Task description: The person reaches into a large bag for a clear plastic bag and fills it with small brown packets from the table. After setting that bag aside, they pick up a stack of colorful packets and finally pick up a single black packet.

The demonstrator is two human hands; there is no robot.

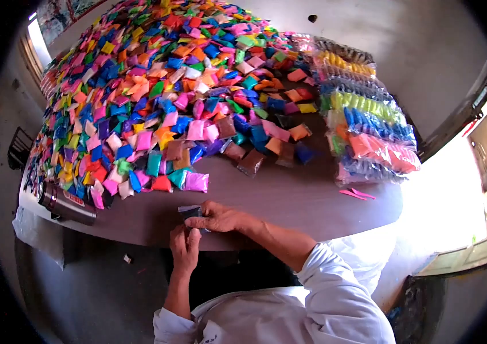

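A small clear plastic packet with dark contents (189,212) is between my two hands, just above the table's front edge. My right hand (218,218) grips it from the right, thumb laid across its front. Below it, my left hand (184,246) is closed, its fingertips pinching the packet's lower end beside the right thumb. Fingers cover much of the packet. Beyond my hands, a large heap of small coloured packets (157,86) spreads over the table (243,212); a pink-purple packet (197,182) lies nearest.
Stacked clear bags of sorted packets (369,103) line the table's right side. In front of them lie pink plastic strips (357,194). A metal flask (68,204) lies at the left front edge, above a hanging clear plastic bag (40,235).
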